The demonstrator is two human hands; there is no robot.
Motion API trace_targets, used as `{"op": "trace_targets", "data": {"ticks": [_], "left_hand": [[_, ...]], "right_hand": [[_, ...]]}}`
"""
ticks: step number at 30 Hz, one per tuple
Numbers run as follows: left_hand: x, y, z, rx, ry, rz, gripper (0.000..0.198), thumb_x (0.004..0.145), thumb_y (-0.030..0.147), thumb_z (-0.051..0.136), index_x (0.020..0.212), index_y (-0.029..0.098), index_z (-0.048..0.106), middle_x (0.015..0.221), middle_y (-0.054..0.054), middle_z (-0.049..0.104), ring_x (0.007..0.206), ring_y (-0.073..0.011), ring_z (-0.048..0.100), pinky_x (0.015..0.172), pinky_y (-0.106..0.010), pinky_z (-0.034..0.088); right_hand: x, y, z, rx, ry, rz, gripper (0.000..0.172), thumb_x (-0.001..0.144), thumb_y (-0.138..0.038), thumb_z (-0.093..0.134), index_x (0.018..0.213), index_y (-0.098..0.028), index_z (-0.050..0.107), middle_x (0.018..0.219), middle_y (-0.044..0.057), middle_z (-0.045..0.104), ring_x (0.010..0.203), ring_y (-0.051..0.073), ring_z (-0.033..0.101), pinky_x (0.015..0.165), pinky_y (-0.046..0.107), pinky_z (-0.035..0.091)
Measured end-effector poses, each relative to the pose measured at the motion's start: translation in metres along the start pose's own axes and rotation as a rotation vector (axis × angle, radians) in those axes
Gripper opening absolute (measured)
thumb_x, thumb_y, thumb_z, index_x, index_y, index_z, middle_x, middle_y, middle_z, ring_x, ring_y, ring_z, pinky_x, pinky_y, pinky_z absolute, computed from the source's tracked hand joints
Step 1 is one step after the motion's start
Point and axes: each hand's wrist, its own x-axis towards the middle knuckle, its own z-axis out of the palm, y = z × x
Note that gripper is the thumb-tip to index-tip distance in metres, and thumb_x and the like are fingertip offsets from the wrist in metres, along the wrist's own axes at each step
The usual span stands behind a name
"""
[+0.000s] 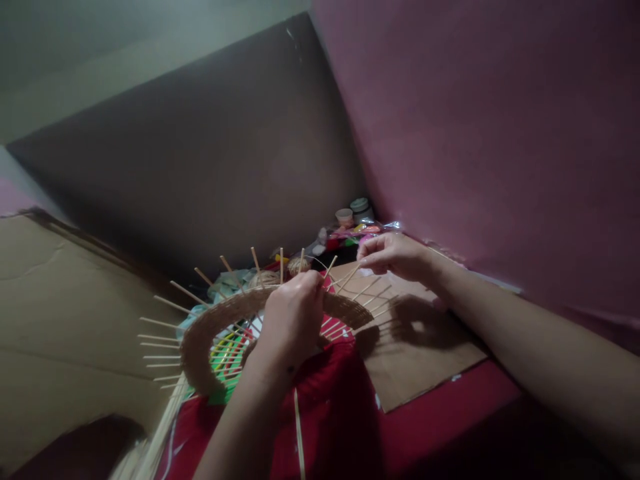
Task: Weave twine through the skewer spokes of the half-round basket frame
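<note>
A round wicker weaving (pixel 205 333), woven in a tan band, has pale spokes sticking out all round its edge and more crossing its open middle. My left hand (pixel 295 310) is closed over the far side of the band, its fingertips partly hidden. To the right, my right hand (pixel 385 255) is pinched together beside the tip of a spoke (pixel 349 279). Whether it grips that spoke or a thin strand is too small to tell. A fine loose strand (pixel 317 261) curves up just behind my left hand.
Red cloth (pixel 330 400) lies beneath, with a brown cardboard sheet (pixel 425 360) at right. Long pale sticks (pixel 165 427) stand at lower left. Coiled cane (pixel 265 279), a small cup (pixel 344 217) and a lidded jar (pixel 361 209) sit behind. A pink wall (pixel 490 133) rises at right.
</note>
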Motion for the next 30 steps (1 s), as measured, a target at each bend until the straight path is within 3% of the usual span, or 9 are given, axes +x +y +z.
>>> {"op": "trace_targets", "data": {"ticks": [10, 14, 21, 26, 30], "left_hand": [[0.001, -0.003, 0.002, 0.04, 0.061, -0.015, 0.018, 0.083, 0.019, 0.043, 0.076, 0.018, 0.059, 0.073, -0.006, 0.065, 0.066, -0.0171, 0.057, 0.057, -0.028, 0.035], [0.0, -0.003, 0.0, 0.087, 0.092, -0.039, 0.016, 0.083, 0.017, 0.044, 0.074, 0.017, 0.058, 0.072, -0.006, 0.064, 0.064, -0.0168, 0.057, 0.055, -0.028, 0.033], [-0.001, -0.005, -0.005, 0.092, 0.14, -0.091, 0.015, 0.082, 0.018, 0.044, 0.076, 0.017, 0.058, 0.072, -0.005, 0.065, 0.064, -0.0167, 0.058, 0.055, -0.027, 0.035], [-0.002, -0.009, -0.013, 0.036, 0.184, -0.101, 0.015, 0.081, 0.022, 0.048, 0.075, 0.019, 0.061, 0.069, -0.003, 0.065, 0.061, -0.0155, 0.057, 0.056, -0.026, 0.037], [-0.006, -0.01, -0.024, -0.056, 0.189, -0.081, 0.014, 0.08, 0.023, 0.05, 0.075, 0.02, 0.062, 0.066, -0.001, 0.065, 0.059, -0.0139, 0.057, 0.057, -0.025, 0.039]], "right_hand": [[-0.007, -0.009, -0.009, -0.223, -0.151, -0.097, 0.02, 0.061, -0.029, 0.075, 0.073, -0.014, 0.071, 0.069, 0.003, 0.064, 0.068, 0.013, 0.056, 0.064, 0.027, 0.043], [-0.01, -0.017, -0.011, -0.27, -0.142, -0.086, 0.02, 0.062, -0.029, 0.074, 0.077, -0.015, 0.073, 0.074, 0.006, 0.068, 0.07, 0.015, 0.059, 0.065, 0.029, 0.045], [-0.011, -0.018, -0.013, -0.266, -0.095, -0.131, 0.014, 0.062, -0.028, 0.073, 0.065, -0.015, 0.07, 0.063, 0.003, 0.063, 0.061, 0.012, 0.053, 0.057, 0.026, 0.04], [-0.006, -0.011, -0.013, -0.154, 0.024, -0.153, 0.007, 0.062, -0.022, 0.071, 0.065, -0.016, 0.067, 0.063, 0.0, 0.06, 0.061, 0.01, 0.05, 0.057, 0.025, 0.036], [-0.001, -0.004, -0.012, -0.009, 0.013, -0.054, 0.007, 0.06, -0.019, 0.069, 0.063, -0.014, 0.066, 0.054, -0.002, 0.054, 0.049, 0.006, 0.041, 0.046, 0.022, 0.028]]}}
